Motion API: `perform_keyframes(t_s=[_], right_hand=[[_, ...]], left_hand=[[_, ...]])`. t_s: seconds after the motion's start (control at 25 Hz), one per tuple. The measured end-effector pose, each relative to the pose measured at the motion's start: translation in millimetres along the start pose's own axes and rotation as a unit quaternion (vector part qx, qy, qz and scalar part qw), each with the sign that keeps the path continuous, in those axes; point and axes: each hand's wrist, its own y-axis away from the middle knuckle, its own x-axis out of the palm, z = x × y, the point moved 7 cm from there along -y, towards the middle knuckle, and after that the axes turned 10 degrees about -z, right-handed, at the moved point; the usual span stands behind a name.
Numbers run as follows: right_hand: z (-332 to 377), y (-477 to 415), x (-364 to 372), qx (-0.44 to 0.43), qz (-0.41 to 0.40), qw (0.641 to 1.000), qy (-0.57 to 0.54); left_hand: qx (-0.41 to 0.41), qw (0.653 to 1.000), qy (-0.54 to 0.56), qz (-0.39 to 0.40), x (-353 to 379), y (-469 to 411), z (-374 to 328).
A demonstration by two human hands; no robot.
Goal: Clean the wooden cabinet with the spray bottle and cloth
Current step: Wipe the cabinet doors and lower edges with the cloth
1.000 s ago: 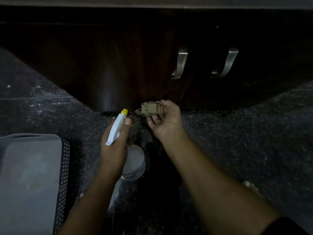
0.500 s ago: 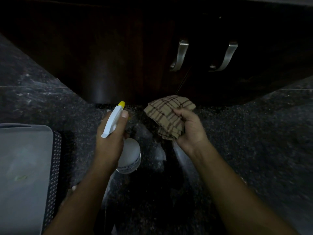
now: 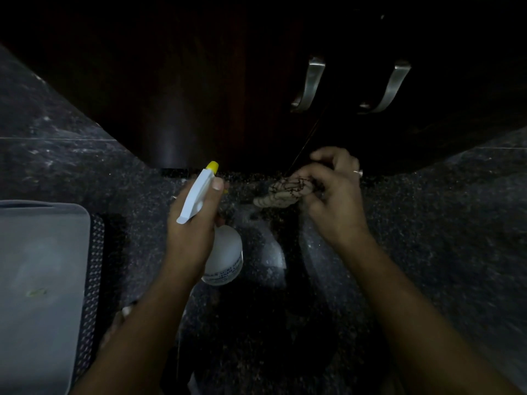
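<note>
A dark wooden cabinet (image 3: 228, 81) fills the upper part of the view, with two curved metal handles (image 3: 309, 84) on its doors. My left hand (image 3: 194, 223) grips a white spray bottle (image 3: 224, 255) with a yellow nozzle tip pointing at the cabinet's base. My right hand (image 3: 333, 192) holds a bunched beige checked cloth (image 3: 285, 192) just below the cabinet's bottom edge, to the right of the nozzle.
A grey plastic bin lid (image 3: 42, 266) over a perforated black basket sits at the lower left. Dark speckled stone floor (image 3: 442, 238) spreads on both sides. A second handle (image 3: 390, 89) is further right.
The cloth, spread open half a second ago, is now bunched tight in my right hand, which turned palm down and shifted right. The spray bottle stayed where it was.
</note>
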Motion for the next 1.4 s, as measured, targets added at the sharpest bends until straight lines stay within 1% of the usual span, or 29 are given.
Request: perform_keyframes(t_s=[0.04, 0.08, 0.16, 0.24, 0.32, 0.36, 0.4, 0.44, 0.52, 0.6, 0.64, 0.72, 0.8, 0.88, 0.92, 1.0, 1.08, 1.12, 1.16, 1.2, 1.28, 1.36, 1.4], right_hand=[[2, 0, -5, -0.050, -0.025, 0.996, 0.066], [3, 2, -8, -0.078, -0.037, 0.991, 0.098], [1, 8, -8, -0.084, -0.029, 0.992, 0.092], [-3, 17, -7, -0.063, -0.028, 0.994, 0.079], [-9, 20, -6, -0.011, -0.056, 0.998, 0.032], [-14, 21, -5, 0.042, -0.073, 0.996, -0.025], [-20, 22, -1, 0.104, -0.090, 0.986, -0.094], [-27, 24, 5, 0.169, -0.105, 0.967, -0.159], [-37, 28, 21, 0.273, -0.121, 0.920, -0.254], [-38, 32, 34, 0.342, -0.125, 0.876, -0.317], [-36, 33, 39, 0.373, -0.128, 0.848, -0.355], [-31, 30, 46, 0.430, -0.143, 0.776, -0.438], [-35, 22, 53, 0.470, -0.180, 0.704, -0.500], [-38, 18, 63, 0.516, -0.206, 0.618, -0.556], [-37, 18, 68, 0.537, -0.207, 0.576, -0.581], [-28, 15, 75, 0.557, -0.200, 0.512, -0.622], [-23, 15, 78, 0.569, -0.207, 0.461, -0.649], [-23, 14, 79, 0.574, -0.213, 0.448, -0.651], [-25, 13, 82, 0.580, -0.213, 0.448, -0.646], [-26, 10, 86, 0.585, -0.206, 0.460, -0.635], [-17, 5, 104, 0.601, -0.163, 0.483, -0.616], [8, 7, 130, 0.618, -0.100, 0.485, -0.611], [18, 9, 142, 0.623, -0.071, 0.495, -0.601]], left_hand=[[0.000, 1.000, -0.004, 0.000, -1, 0, 1], [-0.002, 1.000, -0.005, -0.001, -1, -1, 2], [-0.001, 1.000, -0.001, -0.002, -2, -2, 2], [-0.002, 1.000, 0.009, -0.006, -2, -2, 2], [-0.001, 1.000, 0.019, -0.007, -1, -2, -1], [0.004, 1.000, 0.022, -0.004, -1, -2, -2], [0.007, 1.000, 0.025, -0.001, -1, -2, -3], [0.009, 1.000, 0.028, 0.002, -2, -1, -4], [0.007, 1.000, 0.031, 0.003, -2, -2, -4], [0.008, 1.000, 0.029, 0.004, -2, -2, -6], [0.009, 1.000, 0.030, 0.004, -1, -2, -7], [0.007, 0.999, 0.034, 0.001, -1, -2, -7], [0.006, 0.999, 0.032, 0.001, 0, -2, -6], [0.001, 1.000, 0.019, 0.004, 1, -1, -5], [-0.002, 1.000, 0.013, 0.004, 1, -1, -4], [-0.003, 1.000, 0.007, 0.006, 1, 0, -4], [-0.001, 1.000, 0.013, 0.008, 1, -1, -5], [0.001, 1.000, 0.016, 0.008, 0, -1, -5], [0.004, 1.000, 0.016, 0.008, 0, -1, -5], [0.006, 1.000, 0.014, 0.005, 0, -2, -5], [0.002, 1.000, 0.014, -0.007, -2, -3, -4], [0.001, 1.000, 0.012, -0.016, -7, -5, -4], [0.000, 1.000, 0.010, -0.020, -8, -5, -4]])
